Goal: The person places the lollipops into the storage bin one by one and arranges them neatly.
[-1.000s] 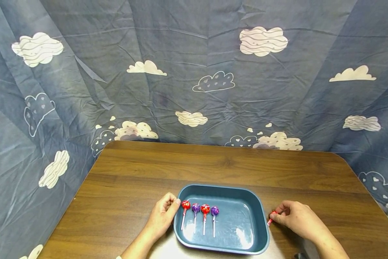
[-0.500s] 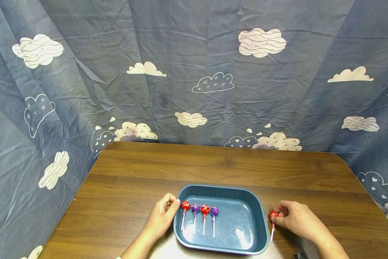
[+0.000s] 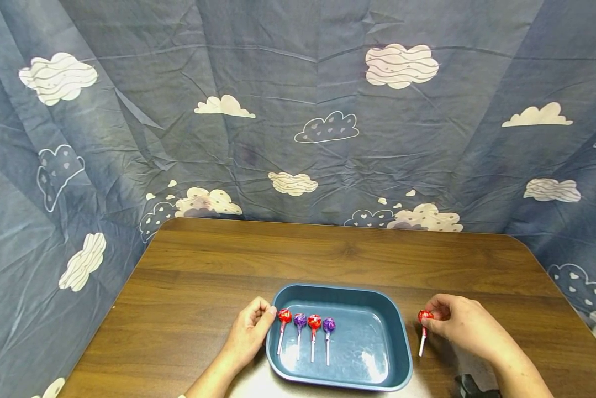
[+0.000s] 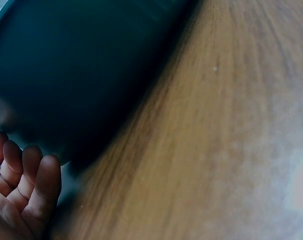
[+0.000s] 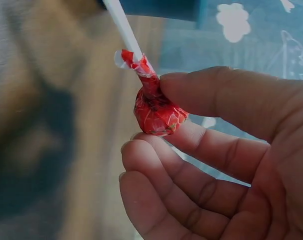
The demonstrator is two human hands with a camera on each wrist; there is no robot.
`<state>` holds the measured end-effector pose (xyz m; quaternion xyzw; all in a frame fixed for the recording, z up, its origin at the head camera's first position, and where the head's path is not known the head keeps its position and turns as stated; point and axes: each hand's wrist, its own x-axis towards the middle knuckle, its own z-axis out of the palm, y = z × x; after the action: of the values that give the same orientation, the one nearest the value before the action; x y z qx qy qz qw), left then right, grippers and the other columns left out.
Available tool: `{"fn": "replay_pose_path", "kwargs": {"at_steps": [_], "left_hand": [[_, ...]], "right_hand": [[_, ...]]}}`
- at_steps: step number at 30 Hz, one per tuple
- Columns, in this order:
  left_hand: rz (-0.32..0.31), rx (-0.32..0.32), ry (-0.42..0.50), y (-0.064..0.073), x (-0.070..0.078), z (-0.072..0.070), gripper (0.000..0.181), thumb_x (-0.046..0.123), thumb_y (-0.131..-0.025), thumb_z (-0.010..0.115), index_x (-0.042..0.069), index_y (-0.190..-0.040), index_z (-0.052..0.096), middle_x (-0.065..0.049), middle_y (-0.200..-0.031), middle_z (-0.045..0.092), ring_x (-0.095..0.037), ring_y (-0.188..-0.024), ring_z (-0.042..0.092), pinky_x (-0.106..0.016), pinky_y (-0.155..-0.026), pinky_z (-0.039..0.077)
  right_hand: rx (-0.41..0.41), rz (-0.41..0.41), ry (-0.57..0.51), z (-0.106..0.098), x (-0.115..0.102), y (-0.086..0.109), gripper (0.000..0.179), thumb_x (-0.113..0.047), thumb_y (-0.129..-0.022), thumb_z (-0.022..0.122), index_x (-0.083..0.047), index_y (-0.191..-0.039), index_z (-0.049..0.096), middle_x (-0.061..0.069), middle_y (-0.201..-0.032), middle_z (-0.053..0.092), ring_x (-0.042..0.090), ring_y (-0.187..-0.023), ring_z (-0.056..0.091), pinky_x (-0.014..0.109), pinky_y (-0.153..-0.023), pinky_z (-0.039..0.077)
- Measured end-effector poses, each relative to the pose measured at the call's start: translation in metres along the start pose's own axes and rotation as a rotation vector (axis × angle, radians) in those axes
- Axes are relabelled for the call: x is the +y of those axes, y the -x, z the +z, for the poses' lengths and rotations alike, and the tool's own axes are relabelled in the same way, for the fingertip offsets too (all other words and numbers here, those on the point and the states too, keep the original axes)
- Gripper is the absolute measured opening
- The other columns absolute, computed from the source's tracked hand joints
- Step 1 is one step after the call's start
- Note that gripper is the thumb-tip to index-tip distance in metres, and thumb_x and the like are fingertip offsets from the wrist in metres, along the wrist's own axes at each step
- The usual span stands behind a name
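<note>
- Your right-hand fingers [image 5: 226, 150] and thumb are pinching the head of a red foil-wrapped lollipop with a white stick [image 5: 156, 111], stick hanging down, just clear of the brown wooden table [image 3: 327, 254].
- Your right hand [image 3: 464, 326] is holding it just beside the right rim of the teal rectangular plastic tray [image 3: 399, 342], outside it.
- Your left hand [image 3: 248, 331] is resting against the tray's left rim, fingers curled loosely against the wall; it looks like steadying, not gripping.
- Four lollipops are lying in a row in the tray: red [image 3: 284, 316], purple [image 3: 300, 319], red [image 3: 314, 321], purple [image 3: 329, 324].
- Step in hand, likely: carrying the fifth one in.
- Next move calls for lifting over the rim and lining it up right of the last purple one, stick pointing toward you.
</note>
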<state>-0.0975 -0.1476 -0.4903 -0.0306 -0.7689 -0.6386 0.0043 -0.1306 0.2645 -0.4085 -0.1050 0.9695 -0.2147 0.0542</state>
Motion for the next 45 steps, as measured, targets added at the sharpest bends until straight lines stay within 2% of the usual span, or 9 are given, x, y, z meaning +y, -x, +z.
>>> {"fn": "replay_pose_path", "kwargs": {"at_steps": [11,17,25,33,39,45], "left_hand": [[0.010,-0.001,0.014,0.000,0.001,0.000,0.019,0.017,-0.101,0.060,0.006,-0.086,0.056,0.002,-0.069,0.051,-0.003,-0.056,0.048,-0.022,-0.050,0.041],[0.009,0.000,0.004,0.000,0.000,0.000,0.019,0.017,-0.101,0.060,0.006,-0.086,0.056,0.001,-0.070,0.052,-0.003,-0.057,0.048,-0.022,-0.051,0.041],[0.015,0.002,-0.003,-0.001,-0.001,0.000,0.018,0.015,-0.101,0.059,0.006,-0.086,0.056,0.003,-0.070,0.052,-0.002,-0.057,0.048,-0.021,-0.051,0.042],[0.026,0.013,0.004,-0.001,-0.001,0.000,0.018,0.015,-0.100,0.061,0.007,-0.085,0.056,0.005,-0.069,0.051,-0.002,-0.058,0.048,-0.022,-0.052,0.041],[0.020,0.008,0.015,-0.001,0.000,0.001,0.018,0.017,-0.100,0.061,0.007,-0.085,0.057,0.004,-0.070,0.051,-0.002,-0.058,0.048,-0.021,-0.052,0.041],[0.006,0.010,0.001,-0.001,0.000,-0.001,0.019,0.018,-0.101,0.061,0.008,-0.086,0.057,0.004,-0.070,0.051,-0.003,-0.057,0.049,-0.021,-0.052,0.042]], "right_hand": [[0.030,-0.072,-0.054,-0.026,-0.037,-0.004,0.011,-0.023,-0.086,0.081,-0.021,-0.091,0.071,-0.012,-0.078,0.068,-0.005,-0.071,0.058,0.021,-0.063,0.048],[-0.034,-0.116,-0.131,-0.029,-0.062,-0.010,0.012,-0.023,-0.087,0.080,-0.018,-0.093,0.070,-0.011,-0.078,0.068,-0.002,-0.071,0.060,0.021,-0.063,0.050],[-0.120,-0.210,-0.203,-0.019,-0.094,-0.022,0.012,-0.024,-0.088,0.079,-0.017,-0.093,0.071,-0.011,-0.077,0.068,0.000,-0.070,0.061,0.022,-0.062,0.050],[-0.155,-0.327,-0.157,-0.003,-0.118,-0.039,0.009,-0.017,-0.083,0.079,-0.017,-0.091,0.074,-0.015,-0.073,0.066,-0.004,-0.067,0.057,0.021,-0.061,0.048],[-0.205,-0.327,-0.131,0.015,-0.125,-0.047,0.014,-0.011,-0.077,0.080,-0.017,-0.084,0.070,-0.014,-0.068,0.062,-0.002,-0.062,0.052,0.020,-0.059,0.044],[-0.256,-0.321,-0.047,0.027,-0.126,-0.051,0.019,-0.014,-0.073,0.082,-0.019,-0.076,0.064,-0.014,-0.064,0.054,0.001,-0.059,0.046,0.021,-0.056,0.038]]}}
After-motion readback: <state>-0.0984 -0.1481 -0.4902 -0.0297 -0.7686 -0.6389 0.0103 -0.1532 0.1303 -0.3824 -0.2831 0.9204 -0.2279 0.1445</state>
